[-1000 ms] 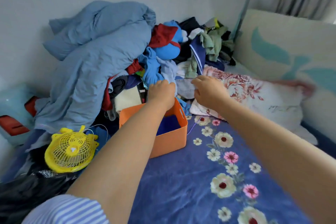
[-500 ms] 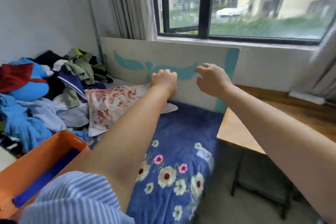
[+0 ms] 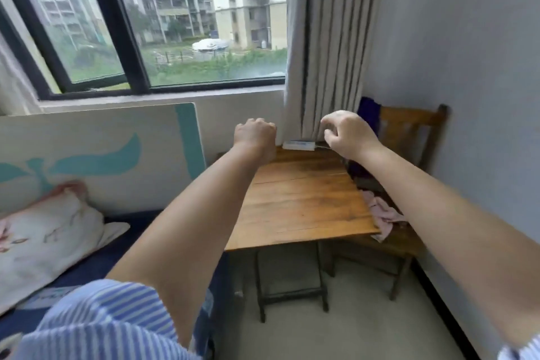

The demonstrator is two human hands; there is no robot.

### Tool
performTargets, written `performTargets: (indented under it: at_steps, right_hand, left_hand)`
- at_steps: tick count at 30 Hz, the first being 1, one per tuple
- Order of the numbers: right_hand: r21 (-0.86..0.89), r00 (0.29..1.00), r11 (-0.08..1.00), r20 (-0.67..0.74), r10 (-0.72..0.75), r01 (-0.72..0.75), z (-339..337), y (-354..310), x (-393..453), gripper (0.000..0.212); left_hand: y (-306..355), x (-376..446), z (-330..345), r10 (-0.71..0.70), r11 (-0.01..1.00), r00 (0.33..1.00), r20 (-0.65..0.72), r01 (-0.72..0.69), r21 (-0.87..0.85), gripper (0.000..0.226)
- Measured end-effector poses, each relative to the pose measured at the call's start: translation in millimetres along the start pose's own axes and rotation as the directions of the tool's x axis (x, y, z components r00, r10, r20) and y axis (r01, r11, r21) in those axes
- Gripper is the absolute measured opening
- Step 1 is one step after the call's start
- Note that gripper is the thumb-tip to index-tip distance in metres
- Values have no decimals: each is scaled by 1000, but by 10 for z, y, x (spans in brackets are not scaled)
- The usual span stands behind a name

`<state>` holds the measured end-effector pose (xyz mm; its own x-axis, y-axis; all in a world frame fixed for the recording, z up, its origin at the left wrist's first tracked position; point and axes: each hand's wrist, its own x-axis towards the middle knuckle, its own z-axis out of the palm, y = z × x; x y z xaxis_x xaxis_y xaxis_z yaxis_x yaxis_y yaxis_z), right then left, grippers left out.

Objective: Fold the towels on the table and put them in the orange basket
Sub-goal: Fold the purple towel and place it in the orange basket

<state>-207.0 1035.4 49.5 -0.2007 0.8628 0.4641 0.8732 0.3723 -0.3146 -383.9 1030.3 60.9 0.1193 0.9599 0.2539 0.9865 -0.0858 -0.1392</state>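
Note:
A small wooden table [image 3: 298, 199] stands below the window, its top mostly bare. A crumpled pink towel [image 3: 383, 215] hangs at its right edge, over the chair seat. A dark purple cloth [image 3: 357, 170] lies farther back along the same edge. My left hand [image 3: 255, 135] is raised above the table's far left corner, its fingers curled into a fist with nothing in it. My right hand [image 3: 348, 133] hovers above the far right corner, fingers curled and holding nothing. The orange basket is out of view.
A wooden chair [image 3: 412, 137] stands right of the table against the wall, with another purple cloth [image 3: 368, 110] over its back. A white power strip [image 3: 298, 145] lies at the table's far edge. A bed with a floral pillow [image 3: 43, 240] is on the left, a curtain [image 3: 330, 38] behind.
My view has swung right, from the clothes pile and the orange basket on the bed to the wooden table. Both arms stayed stretched out in front, hands holding nothing.

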Motion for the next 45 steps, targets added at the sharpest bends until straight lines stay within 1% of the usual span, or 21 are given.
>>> performTargets:
  at_steps: [2, 4, 5, 6, 9, 12, 18, 20, 24, 27, 30, 32, 35, 37, 40, 45]
  right_hand:
    - [-8, 998, 998, -21, 57, -57, -125, 442, 43, 32]
    - [-41, 988, 989, -64, 137, -140, -328, 1082, 110, 32]
    - [-41, 987, 987, -60, 150, -152, -303, 1195, 114, 32]
    - [-52, 980, 980, -58, 189, -192, -371, 1406, 138, 31]
    - [-67, 962, 962, -86, 258, -264, -500, 1922, 245, 31]
    - [-82, 944, 942, -85, 319, -326, -589, 2400, 441, 31]
    - [-115, 932, 925, -79, 354, -361, -442, 3050, 910, 30]
    - [-125, 928, 920, -76, 364, -371, -367, 3289, 1193, 30]
    - [-106, 915, 909, -62, 399, -403, -247, 3663, 1841, 30]
    - [-146, 914, 902, -59, 401, -405, -106, 3920, 2289, 30]
    - [-208, 915, 894, -13, 404, -397, 77, 4182, 2657, 30]
    - [-208, 913, 895, 26, 408, -394, 218, 4396, 2909, 30]
    - [-151, 903, 899, 71, 425, -411, 418, 4710, 3212, 29]
    - [-99, 888, 896, 130, 442, -432, 598, 4963, 3429, 28]
    - [-41, 871, 892, 197, 449, -450, 897, 5344, 3811, 24]
    - [-4, 853, 914, 358, 380, -406, 1396, 5881, 4281, 24]
  left_hand:
    - [274, 242, -9, 20, 1000, 1000, -8, -20, -18, 36]
    - [742, 629, 11, 58, 997, 998, -28, -59, -39, 35]
    - [762, 657, 49, 69, 997, 997, -19, -69, -26, 34]
    - [917, 786, 80, 87, 996, 996, -20, -87, -17, 33]
    - [1257, 1154, 188, 121, 992, 993, -17, -121, -29, 32]
    - [1611, 1634, 272, 150, 988, 989, -4, -150, -45, 31]
    - [1997, 2529, 579, 199, 978, 980, 20, -197, -64, 31]
    - [2106, 2898, 673, 223, 973, 975, 24, -221, -68, 32]
    - [2219, 3699, 753, 280, 960, 960, 26, -279, -17, 33]
    - [2303, 4277, 807, 314, 949, 949, 9, -314, -5, 31]
    - [2423, 4778, 912, 338, 941, 941, 20, -338, -10, 28]
    - [2503, 5106, 1011, 338, 941, 940, 40, -337, -21, 27]
    - [2613, 5474, 1154, 325, 946, 942, 80, -323, -34, 30]
    - [2710, 5724, 1321, 323, 946, 939, 119, -322, -32, 31]
    - [2895, 6111, 1617, 299, 953, 932, 206, -301, -27, 33]
    - [3177, 6670, 2019, 310, 948, 889, 337, -315, -40, 34]
